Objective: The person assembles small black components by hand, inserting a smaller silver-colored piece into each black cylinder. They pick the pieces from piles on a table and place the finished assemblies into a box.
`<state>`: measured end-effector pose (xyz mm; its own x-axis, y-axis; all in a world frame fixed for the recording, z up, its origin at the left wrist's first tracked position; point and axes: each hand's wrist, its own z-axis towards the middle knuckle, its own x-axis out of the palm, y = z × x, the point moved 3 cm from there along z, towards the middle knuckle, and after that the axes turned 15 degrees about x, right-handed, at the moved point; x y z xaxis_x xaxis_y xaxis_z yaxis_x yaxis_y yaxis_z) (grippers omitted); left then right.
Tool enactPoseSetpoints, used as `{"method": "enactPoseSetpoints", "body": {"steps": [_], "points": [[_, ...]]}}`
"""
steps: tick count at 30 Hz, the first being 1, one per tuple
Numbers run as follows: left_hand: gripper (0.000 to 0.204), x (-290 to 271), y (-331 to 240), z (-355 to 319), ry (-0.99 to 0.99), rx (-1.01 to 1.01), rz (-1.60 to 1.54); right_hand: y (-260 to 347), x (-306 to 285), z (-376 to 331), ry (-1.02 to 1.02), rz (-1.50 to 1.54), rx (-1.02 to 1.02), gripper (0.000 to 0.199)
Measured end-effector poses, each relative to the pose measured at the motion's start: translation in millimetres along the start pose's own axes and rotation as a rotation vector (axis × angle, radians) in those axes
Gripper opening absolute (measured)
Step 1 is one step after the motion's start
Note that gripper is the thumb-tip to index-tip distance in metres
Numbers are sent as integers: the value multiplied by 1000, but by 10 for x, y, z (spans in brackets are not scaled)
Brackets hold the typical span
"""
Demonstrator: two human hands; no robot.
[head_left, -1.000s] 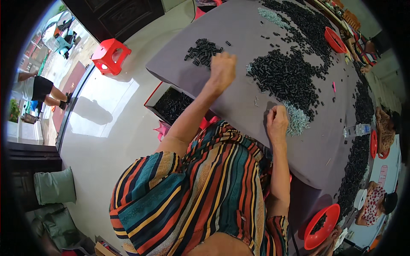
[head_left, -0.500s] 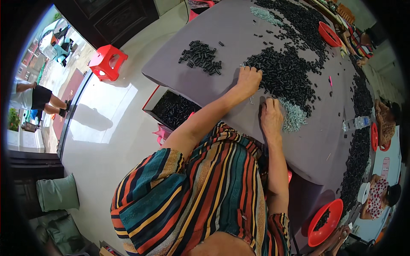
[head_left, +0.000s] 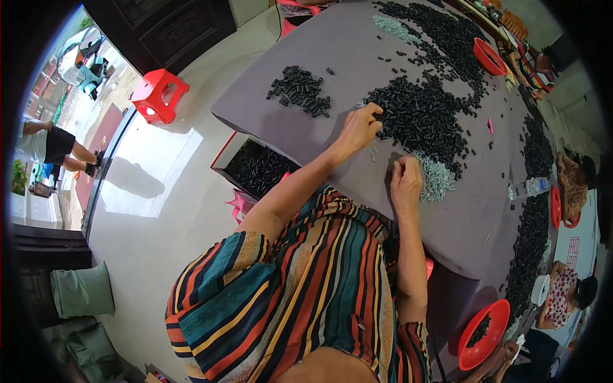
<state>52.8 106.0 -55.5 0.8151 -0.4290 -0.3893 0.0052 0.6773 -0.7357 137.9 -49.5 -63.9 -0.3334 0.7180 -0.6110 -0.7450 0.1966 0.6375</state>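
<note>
My left hand (head_left: 359,127) rests at the near edge of a big heap of small black pieces (head_left: 421,118) on the grey-purple table (head_left: 332,45), its fingers curled onto the pieces. My right hand (head_left: 406,182) sits closed on the table just beside a small pile of pale grey-green bits (head_left: 435,179); what it pinches is too small to see. A separate small heap of black pieces (head_left: 300,89) lies to the left of my left hand.
A box full of black pieces (head_left: 255,169) stands on the floor under the table's near edge. Red bowls (head_left: 484,335) (head_left: 488,56) sit at the table's rim. A red stool (head_left: 158,94) stands on the floor at left. Other people sit along the right side.
My left hand came down from a raised position left of the big heap and now reaches into its near edge. My right hand stayed by the pale pile.
</note>
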Motion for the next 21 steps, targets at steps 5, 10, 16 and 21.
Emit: {"method": "enactPoseSetpoints", "body": {"steps": [5, 10, 16, 21], "points": [[14, 69, -31, -66, 70, -186, -582, -29, -26, -13, -21, 62, 62, 8], [14, 40, -466, -111, 193, -257, -1042, -222, -166, -46, 83, 586, 467, 10], [13, 103, -645, -225, 193, -316, -1308, 263, -549, 52, 44, 1027, 428, 5], [12, 84, -801, -270, 200, -328, -1290, 327, -598, 16, 101, 926, 284, 5]]}}
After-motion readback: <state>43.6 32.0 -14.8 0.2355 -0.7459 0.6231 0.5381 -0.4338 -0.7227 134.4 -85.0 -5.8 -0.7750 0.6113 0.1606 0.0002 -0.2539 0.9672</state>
